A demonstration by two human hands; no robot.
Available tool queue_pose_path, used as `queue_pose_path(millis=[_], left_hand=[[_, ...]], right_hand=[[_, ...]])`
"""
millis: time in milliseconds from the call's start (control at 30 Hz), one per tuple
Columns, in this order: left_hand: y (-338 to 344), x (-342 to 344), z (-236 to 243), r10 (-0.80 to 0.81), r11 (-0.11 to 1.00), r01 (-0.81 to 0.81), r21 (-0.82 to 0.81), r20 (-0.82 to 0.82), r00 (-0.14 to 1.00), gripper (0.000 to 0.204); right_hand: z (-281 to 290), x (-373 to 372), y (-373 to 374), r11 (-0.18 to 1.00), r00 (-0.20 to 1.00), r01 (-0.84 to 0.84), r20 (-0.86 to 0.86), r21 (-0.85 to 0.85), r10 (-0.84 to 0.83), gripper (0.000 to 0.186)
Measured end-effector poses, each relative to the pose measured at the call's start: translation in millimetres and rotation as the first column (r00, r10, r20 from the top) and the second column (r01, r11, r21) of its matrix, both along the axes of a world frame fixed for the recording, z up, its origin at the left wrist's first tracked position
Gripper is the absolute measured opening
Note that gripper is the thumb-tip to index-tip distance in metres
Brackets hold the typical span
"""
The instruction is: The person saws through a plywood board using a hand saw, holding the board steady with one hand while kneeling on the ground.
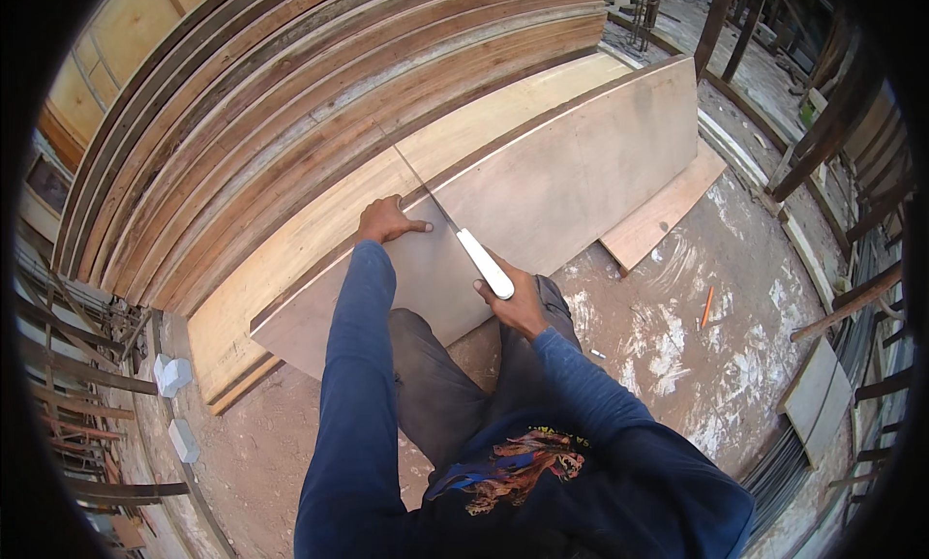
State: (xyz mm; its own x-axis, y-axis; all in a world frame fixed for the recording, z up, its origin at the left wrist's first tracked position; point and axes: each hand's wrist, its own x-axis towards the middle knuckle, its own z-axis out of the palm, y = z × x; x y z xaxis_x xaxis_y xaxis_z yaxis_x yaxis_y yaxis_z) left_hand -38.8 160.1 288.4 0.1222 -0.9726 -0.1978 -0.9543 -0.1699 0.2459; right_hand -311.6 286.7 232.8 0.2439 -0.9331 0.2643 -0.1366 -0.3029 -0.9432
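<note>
A handsaw with a white handle is in my right hand, the fingers closed round its grip. Its thin blade, seen nearly edge-on, crosses the far edge of a wide grey-brown plywood board and points away to the upper left. My left hand grips that same edge just left of the blade, thumb laid on the board's face and fingers over the edge. The board leans in front of my knees. How deep the blade sits in the wood, I cannot tell.
Behind the board lies a pale plank, backed by a tall stack of boards. On the dusty floor are a plywood offcut, an orange pencil-like stick and white blocks. Metal rods lie at right.
</note>
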Motion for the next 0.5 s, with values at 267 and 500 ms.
queue_pose_path(millis=[267, 500], left_hand=[[3, -3, -12, -0.022, 0.999, 0.022, -0.041, 0.002, 1.0, 0.111], [1, 9, -18, -0.012, 1.0, 0.012, -0.002, 0.0, 1.0, 0.113]], right_hand=[[-4, 2, 5, 0.994, 0.996, 0.066, 0.07, -0.083, -0.06, 0.053], [-32, 0, 3, 0.999, 1.0, 0.018, -0.02, -0.035, -0.018, 0.053]])
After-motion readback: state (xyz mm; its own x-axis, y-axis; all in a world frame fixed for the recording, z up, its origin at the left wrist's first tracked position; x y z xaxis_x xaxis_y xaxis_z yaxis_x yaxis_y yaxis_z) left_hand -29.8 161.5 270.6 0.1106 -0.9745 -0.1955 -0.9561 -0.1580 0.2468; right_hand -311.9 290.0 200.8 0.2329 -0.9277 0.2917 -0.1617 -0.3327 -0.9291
